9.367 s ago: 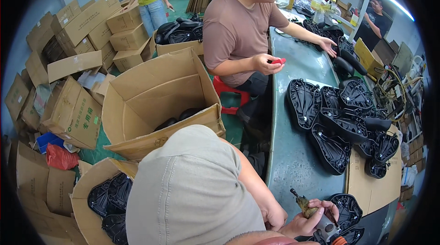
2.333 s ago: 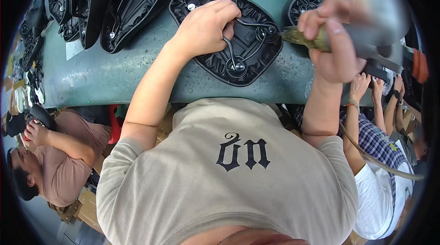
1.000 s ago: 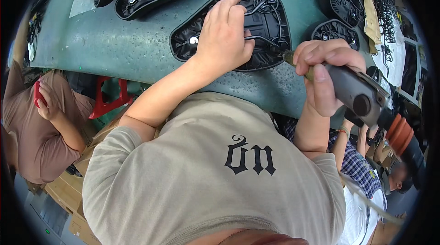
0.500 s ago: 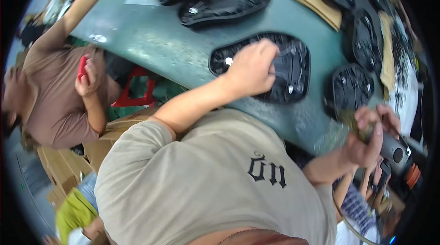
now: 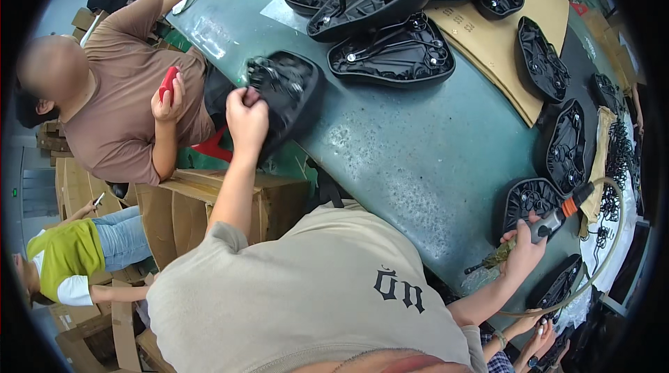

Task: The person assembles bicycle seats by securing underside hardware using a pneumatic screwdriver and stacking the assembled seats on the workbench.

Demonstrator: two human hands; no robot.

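At the table's left edge, my left hand (image 5: 247, 122) is closed on a black bicycle saddle (image 5: 296, 87). The saddle is tilted and slightly blurred, its ribbed underside partly showing. On the right, my right hand (image 5: 524, 251) wraps round a grey and orange air screwdriver (image 5: 547, 225) with a hose at its back end. A thin dark bit sticks out of the tool toward the left, past a crumpled greenish wrapping. Just beyond the tool, another upturned black saddle (image 5: 519, 204) lies on the table.
Several upturned saddles (image 5: 390, 52) are piled at the table's far side, beside flat brown cardboard (image 5: 498, 59). More saddles line the right side. A co-worker (image 5: 132, 101) holding a red object stands at the left, near a cardboard box (image 5: 209, 212). The hose (image 5: 617, 233) loops at the right.
My left hand has carried the saddle from mid-table to the left edge. The screwdriver in my right hand has turned, and its hose now arcs at the right. The view has shifted.
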